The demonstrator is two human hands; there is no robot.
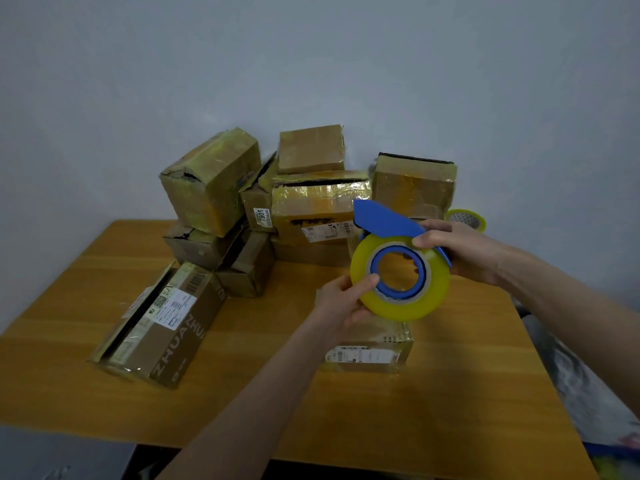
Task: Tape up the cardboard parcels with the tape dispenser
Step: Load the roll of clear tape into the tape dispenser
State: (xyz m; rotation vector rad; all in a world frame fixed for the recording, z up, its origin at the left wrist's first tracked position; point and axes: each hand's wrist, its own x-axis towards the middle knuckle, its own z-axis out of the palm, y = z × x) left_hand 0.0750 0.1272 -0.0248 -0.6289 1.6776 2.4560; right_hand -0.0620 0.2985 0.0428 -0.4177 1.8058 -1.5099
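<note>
I hold a blue tape dispenser with a yellow tape roll above the table, with both hands. My right hand grips the dispenser's blue body from the right. My left hand pinches the roll's lower left edge. Directly under the roll lies a small flat cardboard parcel with a white label. A long brown parcel printed with white letters lies at the left, its top flap standing open.
Several worn, taped cardboard boxes are piled at the back of the wooden table against a grey wall. A second tape roll sits at the back right. The table's right edge drops to cluttered floor.
</note>
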